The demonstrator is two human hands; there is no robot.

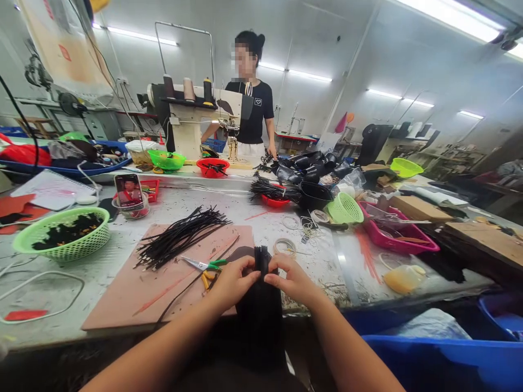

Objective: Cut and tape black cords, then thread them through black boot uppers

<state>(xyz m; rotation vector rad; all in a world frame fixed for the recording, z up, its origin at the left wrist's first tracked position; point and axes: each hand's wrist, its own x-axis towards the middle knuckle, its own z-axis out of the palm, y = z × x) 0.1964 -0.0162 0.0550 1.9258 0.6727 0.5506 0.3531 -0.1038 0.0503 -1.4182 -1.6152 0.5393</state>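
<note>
Both my hands meet at the near edge of the table on a flat black piece of material [261, 310] that hangs down towards me. My left hand [232, 280] pinches its upper left side, fingers closed. My right hand [292, 279] grips the upper right side, fingers curled. A bundle of thin black strips [180, 237] lies on the pink cutting board [122, 294] to the left. Green-handled scissors [204, 265] rest on the board just left of my left hand.
A green basket of black pieces [61, 234] sits far left, a phone [128, 190] leans on a cup. Tape rolls [285, 246], a red bowl of strips [274, 198], a pink tray [398, 234] and blue bins [449, 354] surround. A person [251, 98] stands at a sewing machine [192, 120] opposite.
</note>
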